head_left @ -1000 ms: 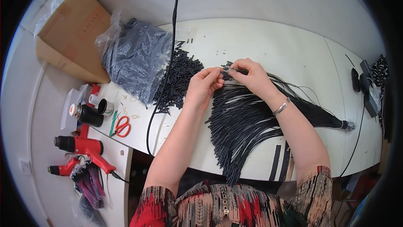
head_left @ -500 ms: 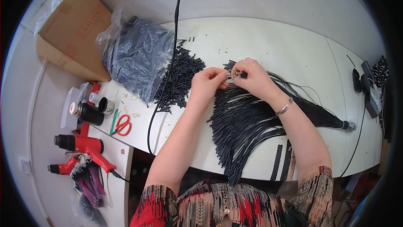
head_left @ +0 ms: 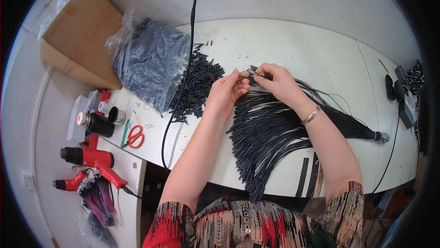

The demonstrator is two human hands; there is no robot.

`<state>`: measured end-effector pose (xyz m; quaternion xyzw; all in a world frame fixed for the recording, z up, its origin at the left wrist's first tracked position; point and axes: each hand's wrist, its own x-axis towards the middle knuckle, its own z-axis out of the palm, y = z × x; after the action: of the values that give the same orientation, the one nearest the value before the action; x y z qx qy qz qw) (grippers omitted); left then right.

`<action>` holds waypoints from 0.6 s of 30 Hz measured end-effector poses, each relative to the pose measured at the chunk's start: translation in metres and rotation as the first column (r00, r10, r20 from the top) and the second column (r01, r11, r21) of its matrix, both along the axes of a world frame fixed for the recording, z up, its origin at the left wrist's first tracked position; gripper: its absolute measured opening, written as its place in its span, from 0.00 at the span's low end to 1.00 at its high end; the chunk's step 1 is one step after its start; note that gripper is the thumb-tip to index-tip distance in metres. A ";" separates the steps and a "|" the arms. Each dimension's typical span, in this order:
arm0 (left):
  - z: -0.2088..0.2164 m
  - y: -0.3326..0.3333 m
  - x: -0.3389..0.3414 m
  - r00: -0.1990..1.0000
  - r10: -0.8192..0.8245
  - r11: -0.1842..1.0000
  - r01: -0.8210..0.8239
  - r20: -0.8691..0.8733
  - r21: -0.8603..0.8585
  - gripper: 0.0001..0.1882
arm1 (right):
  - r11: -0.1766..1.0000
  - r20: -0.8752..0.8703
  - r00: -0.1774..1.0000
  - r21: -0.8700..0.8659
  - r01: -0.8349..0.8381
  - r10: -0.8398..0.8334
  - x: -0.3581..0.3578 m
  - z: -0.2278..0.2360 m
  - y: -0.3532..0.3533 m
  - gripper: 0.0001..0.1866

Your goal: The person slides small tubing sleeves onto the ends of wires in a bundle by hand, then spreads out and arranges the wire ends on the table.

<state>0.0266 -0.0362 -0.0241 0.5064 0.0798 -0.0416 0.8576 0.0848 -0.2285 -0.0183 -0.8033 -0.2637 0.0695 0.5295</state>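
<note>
A large bundle of black wires (head_left: 330, 119) fans out over the white table, its many ends covered with short black sleeves. My right hand (head_left: 280, 84) is closed over the far edge of the fan, thumb and fingers pinching several wires with bare, silvery ends (head_left: 253, 72). Just left of these ends is my left hand (head_left: 225, 93), its fingers curled and the thumb raised. Something thin and dark lies between its fingertips, too small to make out. Behind my left hand spreads a heap of short black tubes (head_left: 199, 83).
A clear plastic bag (head_left: 153, 60) of dark pieces leans by a cardboard box (head_left: 85, 37). A black cable (head_left: 193, 23) hangs down across the view. Red-handled scissors (head_left: 135, 136), a black bottle (head_left: 101, 125) and a red heat gun (head_left: 94, 157) are at left.
My left hand has turned and its fingers have loosened and lifted slightly from the wire ends. My right hand has shifted its pinch, and silvery ends now show beyond the fingertips.
</note>
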 end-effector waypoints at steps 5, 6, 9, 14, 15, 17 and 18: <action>-0.002 0.001 0.001 0.995 -0.102 0.994 0.101 0.012 0.039 0.15 | 0.999 0.030 0.999 0.030 -0.015 0.014 -0.001 -0.003 0.001 0.10; -0.002 0.001 0.002 0.995 -0.100 0.994 0.100 0.013 0.038 0.15 | 0.999 0.029 0.999 0.031 -0.017 0.016 0.000 -0.004 0.000 0.11; -0.003 -0.001 0.003 0.996 -0.092 0.995 0.092 0.001 0.048 0.15 | 0.999 0.025 0.999 0.040 -0.022 0.021 0.001 -0.007 -0.001 0.11; 0.001 0.001 -0.001 1.000 0.008 0.972 -0.004 -0.017 0.233 0.14 | 1.000 -0.013 1.000 0.014 -0.026 0.026 -0.001 0.001 0.001 0.12; 0.004 -0.001 -0.002 1.000 0.007 0.973 -0.003 -0.018 0.231 0.14 | 1.000 0.036 0.999 -0.003 -0.001 0.001 -0.001 0.000 0.001 0.12; 0.010 -0.005 -0.005 0.992 0.115 0.870 -0.125 0.050 0.477 0.12 | 0.999 0.085 0.996 -0.020 0.025 -0.024 -0.002 0.001 -0.001 0.12; 0.013 -0.007 -0.007 0.992 0.115 0.870 -0.125 0.049 0.477 0.12 | 0.999 0.106 0.994 -0.042 0.021 -0.017 -0.003 0.003 -0.001 0.12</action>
<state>0.0198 -0.0430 -0.0113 0.6970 0.1105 0.0375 0.7075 0.0818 -0.2295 -0.0150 -0.8196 -0.2821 0.0276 0.4979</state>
